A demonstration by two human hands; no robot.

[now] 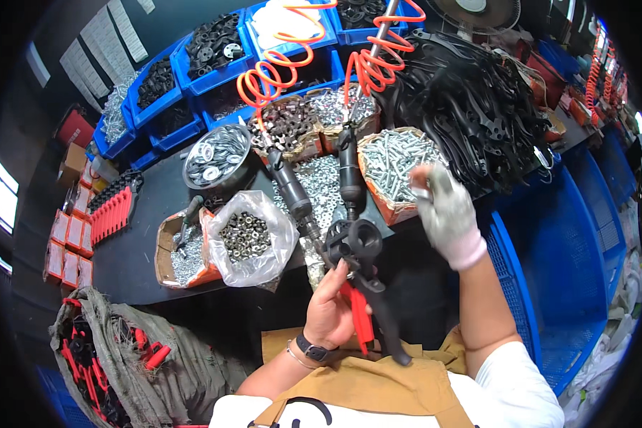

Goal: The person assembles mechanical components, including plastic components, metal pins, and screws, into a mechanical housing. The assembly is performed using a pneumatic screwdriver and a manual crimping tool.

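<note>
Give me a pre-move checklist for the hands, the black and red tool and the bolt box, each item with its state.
1. Left hand grips the black-and-red handled tool: ok.
2. White-gloved right hand is over the cardboard box of silver bolts: ok.
3. Bolt pinched in the right hand's fingers: cannot tell, blurred.
4. Bolt box has stock: ok.
5. Black pneumatic driver hanging on the orange coiled hose is within reach above the tool: ok.

The bolts (394, 158) were shiny bare metal, their box (386, 207) dull cardboard; the nuts' bag (264, 265) was glossy clear plastic, the right hand (446, 212) wore matt knit cloth.
</note>
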